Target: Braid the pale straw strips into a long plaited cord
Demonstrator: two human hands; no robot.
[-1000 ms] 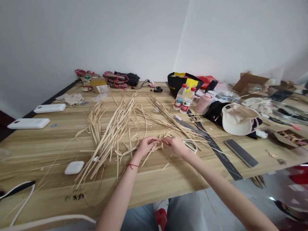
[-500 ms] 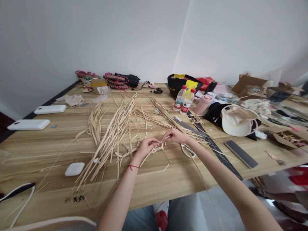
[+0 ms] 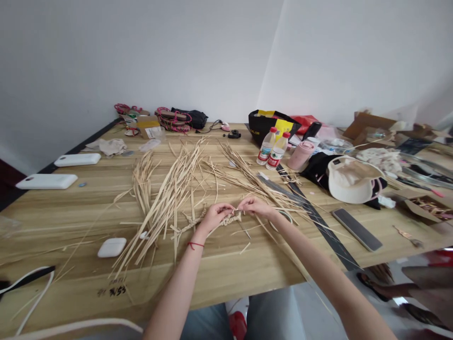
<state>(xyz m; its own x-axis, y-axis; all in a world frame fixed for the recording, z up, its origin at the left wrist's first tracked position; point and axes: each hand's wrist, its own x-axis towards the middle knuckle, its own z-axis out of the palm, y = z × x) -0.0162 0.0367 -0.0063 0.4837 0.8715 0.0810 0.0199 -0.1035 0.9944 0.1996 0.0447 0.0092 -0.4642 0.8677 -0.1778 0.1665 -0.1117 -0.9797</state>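
My left hand, with a red string at the wrist, pinches a small braided straw piece near the table's front middle. My right hand is closed at the right end of that piece, its fingertips almost meeting the left ones on a thin strand. Another braided piece lies just left of my left hand. Long loose straw strips spread over the table beyond and to the left. A white-rimmed oval item is partly hidden by my right wrist.
Two bottles, a pink cup and a white cap stand or lie to the right. A phone rests near the right front edge. White devices lie at the left; a white case is nearer.
My right hand has moved slightly down and its forearm has shifted left, now covering part of the oval item. The whole view has shifted slightly.
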